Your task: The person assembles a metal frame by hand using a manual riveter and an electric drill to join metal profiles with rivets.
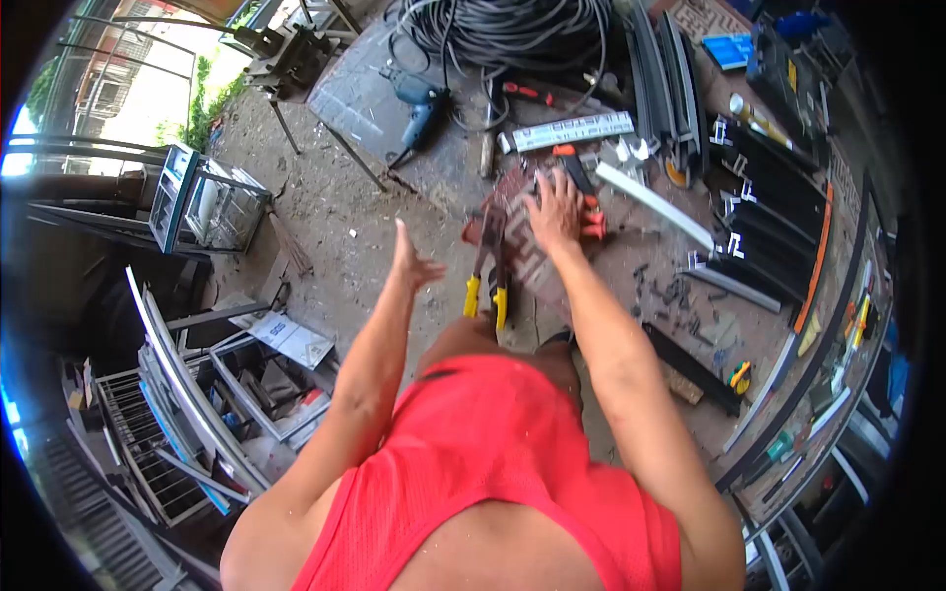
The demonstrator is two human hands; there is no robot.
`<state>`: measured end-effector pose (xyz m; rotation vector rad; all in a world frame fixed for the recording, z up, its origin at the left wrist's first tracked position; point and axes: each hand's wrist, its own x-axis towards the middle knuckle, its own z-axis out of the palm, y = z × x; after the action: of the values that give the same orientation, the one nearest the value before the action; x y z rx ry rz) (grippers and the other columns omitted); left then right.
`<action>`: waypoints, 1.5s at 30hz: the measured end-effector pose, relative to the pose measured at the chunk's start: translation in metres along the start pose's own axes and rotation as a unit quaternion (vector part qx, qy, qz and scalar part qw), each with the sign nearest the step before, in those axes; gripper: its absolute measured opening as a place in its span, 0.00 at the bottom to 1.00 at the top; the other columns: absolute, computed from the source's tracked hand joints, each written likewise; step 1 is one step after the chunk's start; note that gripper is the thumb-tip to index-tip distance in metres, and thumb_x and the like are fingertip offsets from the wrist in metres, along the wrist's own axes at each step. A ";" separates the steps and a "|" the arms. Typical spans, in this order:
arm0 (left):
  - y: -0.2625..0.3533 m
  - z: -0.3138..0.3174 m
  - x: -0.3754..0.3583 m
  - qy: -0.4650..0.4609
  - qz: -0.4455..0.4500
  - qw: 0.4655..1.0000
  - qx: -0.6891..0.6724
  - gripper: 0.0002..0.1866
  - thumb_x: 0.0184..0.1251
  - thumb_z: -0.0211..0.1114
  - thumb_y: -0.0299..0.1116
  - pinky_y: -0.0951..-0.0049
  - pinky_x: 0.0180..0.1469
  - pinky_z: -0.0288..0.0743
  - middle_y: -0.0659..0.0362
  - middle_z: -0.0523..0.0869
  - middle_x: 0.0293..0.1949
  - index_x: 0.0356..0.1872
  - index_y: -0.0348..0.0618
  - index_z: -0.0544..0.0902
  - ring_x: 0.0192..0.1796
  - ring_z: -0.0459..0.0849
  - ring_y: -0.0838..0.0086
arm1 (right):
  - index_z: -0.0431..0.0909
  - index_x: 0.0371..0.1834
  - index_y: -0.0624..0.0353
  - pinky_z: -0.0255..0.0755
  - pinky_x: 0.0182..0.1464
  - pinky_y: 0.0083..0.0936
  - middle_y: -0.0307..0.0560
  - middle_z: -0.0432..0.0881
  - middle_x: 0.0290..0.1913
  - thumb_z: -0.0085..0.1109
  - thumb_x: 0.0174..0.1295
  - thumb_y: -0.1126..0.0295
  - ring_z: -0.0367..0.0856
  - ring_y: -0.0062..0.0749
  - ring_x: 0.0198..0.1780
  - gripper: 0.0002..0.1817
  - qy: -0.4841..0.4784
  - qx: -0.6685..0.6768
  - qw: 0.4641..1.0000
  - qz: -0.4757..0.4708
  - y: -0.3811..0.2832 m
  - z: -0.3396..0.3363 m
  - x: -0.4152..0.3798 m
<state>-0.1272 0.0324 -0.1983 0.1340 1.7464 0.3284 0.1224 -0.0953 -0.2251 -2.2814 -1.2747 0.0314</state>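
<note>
My left hand (415,258) is in the air over the floor, its fingers apart and nothing in it. On the cluttered work table (631,266), my right hand (558,209) lies with spread fingers beside a red-orange handled tool (593,219); what is under the palm is hidden. Large pliers or cutters (487,246) with yellow grips rest at the table's near edge, left of my right hand. Beyond the fingers are an orange and black tool (574,167), a hammer-like wooden handle (488,155) and a white labelled box (572,131).
A blue-grey drill (417,108) and a coil of black cable (512,34) lie at the back. Black profiles (769,217) and a white strip (655,205) are at the right. Metal frames (246,384) and a glass-sided case (207,202) stand at the left.
</note>
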 end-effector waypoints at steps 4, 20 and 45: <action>-0.081 0.045 0.015 -0.271 -0.037 0.960 0.052 0.60 0.61 0.38 0.89 0.52 0.39 0.83 0.50 0.87 0.46 0.61 0.33 0.76 0.35 0.87 0.64 | 0.82 0.62 0.51 0.66 0.68 0.46 0.46 0.78 0.68 0.65 0.68 0.51 0.73 0.46 0.71 0.24 0.041 -0.044 0.998 0.008 -0.006 0.000 0.013; -0.056 -0.019 -0.031 -0.192 0.030 0.981 0.017 0.17 0.62 0.61 0.13 0.66 0.27 0.84 0.58 0.84 0.31 0.50 0.41 0.80 0.28 0.84 0.71 | 0.65 0.57 0.58 0.82 0.52 0.27 0.51 0.90 0.44 0.41 0.86 0.63 0.88 0.30 0.45 0.11 -0.009 0.402 0.904 0.146 -0.044 -0.059 0.006; -0.174 0.006 -0.246 -0.284 0.781 0.406 0.380 0.22 0.77 0.61 0.28 0.62 0.45 0.80 0.51 0.86 0.39 0.67 0.31 0.72 0.38 0.86 0.63 | 0.70 0.48 0.57 0.60 0.27 0.21 0.35 0.72 0.31 0.41 0.82 0.69 0.61 0.17 0.24 0.07 0.105 0.897 0.279 0.328 -0.079 -0.336 -0.071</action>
<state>-0.0553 -0.1984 -0.0189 2.3415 0.3642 0.6317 0.1098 -0.2628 0.0845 -0.3268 0.3822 0.8815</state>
